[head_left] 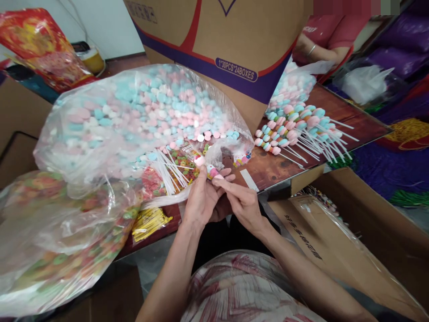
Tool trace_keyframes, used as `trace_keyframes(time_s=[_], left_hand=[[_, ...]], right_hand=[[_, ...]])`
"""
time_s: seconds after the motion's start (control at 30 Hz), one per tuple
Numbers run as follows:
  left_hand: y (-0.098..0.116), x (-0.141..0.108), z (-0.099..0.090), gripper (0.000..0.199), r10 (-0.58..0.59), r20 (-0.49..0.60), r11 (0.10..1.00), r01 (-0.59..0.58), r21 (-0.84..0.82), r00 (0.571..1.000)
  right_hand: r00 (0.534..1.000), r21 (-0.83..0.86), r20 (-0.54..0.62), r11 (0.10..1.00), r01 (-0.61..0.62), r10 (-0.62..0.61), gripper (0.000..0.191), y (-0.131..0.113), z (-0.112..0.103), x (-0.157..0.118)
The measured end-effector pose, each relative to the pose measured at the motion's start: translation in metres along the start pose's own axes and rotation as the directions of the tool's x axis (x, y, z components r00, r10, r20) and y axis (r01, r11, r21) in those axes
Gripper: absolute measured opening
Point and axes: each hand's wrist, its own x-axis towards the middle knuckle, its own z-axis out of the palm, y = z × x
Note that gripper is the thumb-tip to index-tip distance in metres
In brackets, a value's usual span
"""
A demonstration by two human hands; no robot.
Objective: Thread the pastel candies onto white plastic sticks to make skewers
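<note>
My left hand (203, 197), palm up, has its thumb over a small string of pink, white and blue candy (212, 171) lying along the fingers. From the right, my right hand (244, 203) pinches the near, pink end of it. A stick inside the candy cannot be made out. Just left of my hands lies a bundle of white sticks (167, 172), over a bag of colourful ring candies (186, 160). Behind them a big clear bag (140, 112) spills pink, blue and white marshmallow-like candies toward my fingers.
Finished-looking candy skewers (291, 129) are heaped at the table's right. A large carton (214, 49) stands behind the bag. Yellow twist ties (150, 223) and a second candy bag (67, 250) lie left. An open box (328, 237) stands right. A person's arm (317, 51) shows beyond.
</note>
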Motion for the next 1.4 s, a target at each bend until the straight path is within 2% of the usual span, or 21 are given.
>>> trace_keyframes(time_s=[0.07,0.17,0.27,0.4,0.6,0.7,0.87,0.97,1.07,1.2,1.3,1.4], left_hand=[[0.002,-0.001,-0.002,0.039,0.038,-0.027,0.997,-0.036,0.065,0.999],[0.0,-0.004,-0.005,0.04,0.195,-0.142,0.96,-0.159,0.231,0.97],[-0.002,-0.007,-0.008,0.039,0.314,-0.161,0.888,-0.23,0.399,0.936],[-0.001,-0.008,-0.008,0.035,0.366,-0.156,0.828,-0.245,0.504,0.917],[-0.001,-0.003,-0.008,0.026,0.343,-0.156,0.872,-0.252,0.42,0.926],[0.0,-0.002,-0.006,0.022,0.339,-0.138,0.892,-0.27,0.363,0.931],[0.002,-0.006,-0.001,0.024,0.234,-0.145,0.961,-0.206,0.184,0.961],[-0.003,-0.01,0.0,0.024,0.212,-0.108,0.964,-0.19,0.187,0.971],[-0.013,-0.014,-0.001,0.022,0.208,-0.054,0.946,-0.187,0.267,0.977],[-0.015,-0.017,-0.005,0.022,0.205,-0.024,0.951,-0.194,0.239,0.978],[-0.003,-0.016,-0.007,0.022,0.28,-0.079,0.941,-0.257,0.219,0.957],[0.01,-0.012,-0.008,0.031,0.313,-0.16,0.942,-0.285,0.175,0.936]], right_hand=[[0.998,0.08,-0.029,0.996,-0.046,0.048,0.041,0.001,-0.004,0.001],[0.999,0.089,-0.034,0.996,-0.027,0.031,0.043,0.003,-0.006,0.0],[0.998,0.005,-0.044,0.999,0.045,-0.044,0.047,0.004,-0.005,-0.001],[0.987,-0.145,-0.034,0.978,0.153,-0.159,0.052,0.004,-0.005,-0.001],[0.964,-0.371,0.051,0.892,0.26,-0.26,0.055,0.008,-0.009,0.0],[0.956,-0.444,0.05,0.851,0.28,-0.288,0.053,0.009,-0.009,0.0],[0.953,-0.555,0.073,0.781,0.285,-0.295,0.037,0.006,-0.01,0.0],[0.942,-0.595,0.083,0.742,0.308,-0.325,0.031,0.004,-0.011,0.001],[0.95,-0.55,0.054,0.786,0.284,-0.306,0.033,0.004,-0.009,0.005],[0.953,-0.476,0.054,0.831,0.286,-0.297,0.037,0.007,-0.008,0.007],[0.941,-0.472,0.048,0.822,0.318,-0.336,0.045,0.009,-0.007,0.002],[0.932,-0.488,0.026,0.809,0.327,-0.361,0.047,0.011,-0.005,-0.007]])
